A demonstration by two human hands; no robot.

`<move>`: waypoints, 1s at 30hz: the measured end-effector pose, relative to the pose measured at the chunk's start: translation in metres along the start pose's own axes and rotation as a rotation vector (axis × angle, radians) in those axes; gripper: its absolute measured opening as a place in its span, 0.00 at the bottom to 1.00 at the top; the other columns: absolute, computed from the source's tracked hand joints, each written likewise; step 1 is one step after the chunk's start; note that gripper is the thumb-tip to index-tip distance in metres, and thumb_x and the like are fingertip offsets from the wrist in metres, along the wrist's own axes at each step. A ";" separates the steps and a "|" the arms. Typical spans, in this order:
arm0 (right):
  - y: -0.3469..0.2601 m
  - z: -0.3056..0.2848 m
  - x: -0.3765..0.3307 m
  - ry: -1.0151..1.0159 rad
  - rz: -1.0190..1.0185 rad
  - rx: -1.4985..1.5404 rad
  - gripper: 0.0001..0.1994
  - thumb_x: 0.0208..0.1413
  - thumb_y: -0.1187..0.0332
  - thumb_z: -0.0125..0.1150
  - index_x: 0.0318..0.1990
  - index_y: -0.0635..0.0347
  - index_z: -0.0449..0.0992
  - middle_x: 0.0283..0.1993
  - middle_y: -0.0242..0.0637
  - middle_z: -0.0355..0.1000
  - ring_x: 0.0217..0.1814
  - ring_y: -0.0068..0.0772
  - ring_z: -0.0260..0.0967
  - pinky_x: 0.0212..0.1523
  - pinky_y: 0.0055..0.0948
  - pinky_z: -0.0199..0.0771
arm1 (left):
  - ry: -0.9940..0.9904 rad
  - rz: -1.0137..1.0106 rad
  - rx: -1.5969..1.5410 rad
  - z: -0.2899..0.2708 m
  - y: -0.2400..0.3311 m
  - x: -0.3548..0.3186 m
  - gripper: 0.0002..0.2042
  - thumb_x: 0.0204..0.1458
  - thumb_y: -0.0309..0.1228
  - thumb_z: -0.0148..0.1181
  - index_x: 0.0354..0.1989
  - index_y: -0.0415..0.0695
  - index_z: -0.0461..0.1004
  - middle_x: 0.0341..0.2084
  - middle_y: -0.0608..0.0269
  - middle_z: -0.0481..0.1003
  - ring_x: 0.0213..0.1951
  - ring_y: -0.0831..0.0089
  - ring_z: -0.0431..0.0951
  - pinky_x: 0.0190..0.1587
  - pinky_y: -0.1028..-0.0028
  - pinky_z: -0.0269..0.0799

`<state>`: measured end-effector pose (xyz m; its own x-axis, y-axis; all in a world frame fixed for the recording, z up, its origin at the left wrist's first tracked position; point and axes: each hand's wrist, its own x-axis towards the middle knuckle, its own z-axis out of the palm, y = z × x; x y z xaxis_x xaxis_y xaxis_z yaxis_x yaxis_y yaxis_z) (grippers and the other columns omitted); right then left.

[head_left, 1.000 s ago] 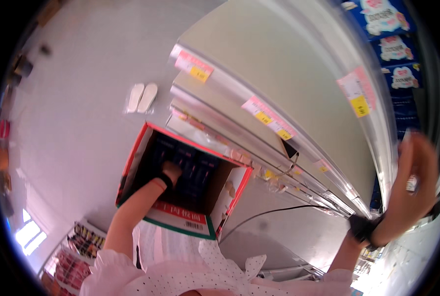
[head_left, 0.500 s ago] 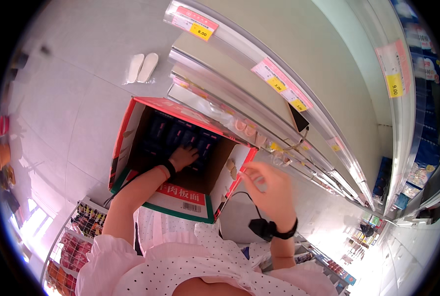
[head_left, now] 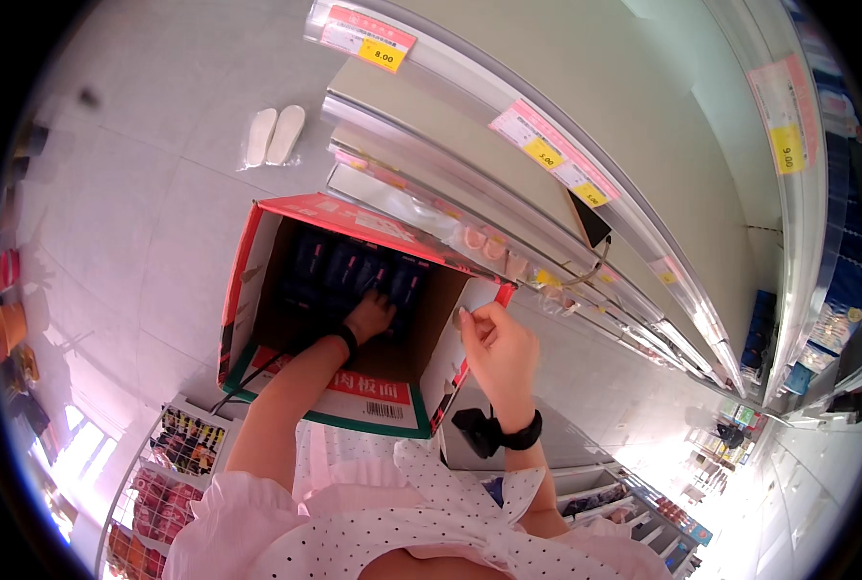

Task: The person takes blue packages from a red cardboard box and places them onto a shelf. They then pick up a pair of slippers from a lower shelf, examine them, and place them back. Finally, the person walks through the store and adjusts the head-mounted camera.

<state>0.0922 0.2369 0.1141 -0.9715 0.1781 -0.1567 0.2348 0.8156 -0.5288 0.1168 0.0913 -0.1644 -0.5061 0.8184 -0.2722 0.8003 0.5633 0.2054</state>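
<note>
— What edges and room are recorded about the fingers?
— The left hand [head_left: 371,313] is set inside the box [head_left: 373,222]; whether its fingers are clamped cannot be told. Room is left between them and the brown right wall [head_left: 439,307]. The right hand [head_left: 499,353] is held beside the right flap [head_left: 445,362], fingers curled; a grip cannot be confirmed. Farther, a shelf edge [head_left: 450,70] is seen.
— The packs?
— Dark blue packs [head_left: 342,263], pink-marked, are ranged beyond the left fingertips.

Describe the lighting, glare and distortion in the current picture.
Head view: the shelf edge bows, corners go black; head view: glare bleaches the floor at lower right; head view: shade inside the box dims the packs by the left hand.
</note>
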 end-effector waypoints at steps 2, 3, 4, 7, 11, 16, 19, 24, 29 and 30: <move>0.002 0.001 0.001 0.023 -0.008 -0.053 0.08 0.45 0.66 0.59 0.20 0.56 0.68 0.12 0.30 0.64 0.14 0.28 0.64 0.16 0.24 0.60 | -0.003 -0.104 -0.157 -0.013 -0.003 0.005 0.14 0.41 0.35 0.52 0.37 0.45 0.71 0.28 0.61 0.73 0.35 0.65 0.72 0.39 0.67 0.65; 0.002 0.001 0.001 -0.002 -0.037 0.008 0.07 0.44 0.68 0.59 0.21 0.58 0.68 0.13 0.30 0.65 0.13 0.24 0.63 0.16 0.21 0.59 | -0.017 -0.068 -0.247 -0.020 -0.009 0.006 0.16 0.37 0.36 0.56 0.37 0.45 0.71 0.26 0.59 0.73 0.32 0.63 0.73 0.36 0.66 0.66; 0.004 -0.001 0.001 -0.020 -0.057 0.070 0.06 0.44 0.71 0.59 0.21 0.60 0.69 0.15 0.31 0.66 0.13 0.20 0.61 0.16 0.19 0.57 | -0.033 -0.021 -0.335 -0.057 -0.021 0.004 0.19 0.33 0.38 0.59 0.36 0.45 0.71 0.24 0.57 0.73 0.30 0.61 0.73 0.33 0.65 0.67; 0.009 -0.003 -0.002 -0.040 -0.098 0.251 0.06 0.41 0.71 0.62 0.25 0.58 0.70 0.18 0.32 0.67 0.15 0.21 0.62 0.17 0.19 0.58 | -0.061 0.078 -0.477 -0.140 -0.048 -0.011 0.26 0.23 0.41 0.64 0.37 0.45 0.71 0.21 0.55 0.73 0.28 0.59 0.74 0.30 0.63 0.68; -0.009 -0.025 -0.008 -0.060 -0.092 0.423 0.18 0.35 0.69 0.68 0.37 0.60 0.70 0.29 0.36 0.70 0.19 0.21 0.65 0.24 0.18 0.63 | 0.066 0.088 -0.858 -0.252 -0.075 -0.053 0.24 0.24 0.37 0.64 0.36 0.44 0.72 0.22 0.59 0.74 0.29 0.63 0.75 0.31 0.71 0.69; -0.042 -0.066 -0.006 -0.471 -0.008 0.564 0.34 0.30 0.67 0.72 0.48 0.68 0.63 0.40 0.37 0.68 0.36 0.21 0.65 0.37 0.20 0.66 | 0.361 0.067 -1.630 -0.313 -0.081 -0.077 0.23 0.34 0.31 0.62 0.42 0.35 0.67 0.29 0.61 0.73 0.31 0.78 0.72 0.36 0.79 0.68; -0.051 -0.095 -0.004 -0.436 0.026 0.630 0.33 0.29 0.67 0.72 0.48 0.67 0.64 0.39 0.34 0.68 0.39 0.21 0.64 0.37 0.19 0.66 | 0.458 0.275 -2.010 -0.315 -0.074 -0.070 0.23 0.42 0.32 0.61 0.46 0.35 0.63 0.31 0.59 0.73 0.33 0.77 0.73 0.37 0.79 0.69; -0.032 -0.179 -0.007 0.183 -0.313 0.728 0.30 0.36 0.65 0.64 0.49 0.66 0.63 0.44 0.37 0.66 0.44 0.26 0.64 0.44 0.26 0.65 | 0.097 -0.065 -1.548 -0.235 -0.091 -0.047 0.13 0.45 0.35 0.57 0.35 0.41 0.70 0.27 0.61 0.74 0.31 0.71 0.75 0.33 0.74 0.71; -0.060 -0.271 0.011 0.525 -0.307 0.701 0.22 0.54 0.64 0.46 0.54 0.68 0.60 0.52 0.42 0.62 0.52 0.30 0.62 0.51 0.27 0.61 | -0.237 -0.269 -0.409 -0.151 -0.077 -0.020 0.14 0.37 0.36 0.57 0.34 0.47 0.74 0.31 0.54 0.74 0.36 0.57 0.75 0.37 0.62 0.70; -0.053 -0.292 0.030 0.397 -0.297 0.933 0.21 0.53 0.63 0.48 0.53 0.66 0.61 0.49 0.39 0.64 0.49 0.27 0.64 0.51 0.27 0.62 | -0.347 -0.285 -0.348 -0.127 -0.075 -0.020 0.14 0.36 0.36 0.58 0.35 0.48 0.74 0.32 0.55 0.74 0.37 0.58 0.75 0.38 0.62 0.70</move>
<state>0.0409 0.3596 0.3812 -0.8959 0.3457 0.2789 -0.2447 0.1399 -0.9595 0.0254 0.0471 -0.0548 -0.5042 0.5759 -0.6435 0.4648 0.8090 0.3598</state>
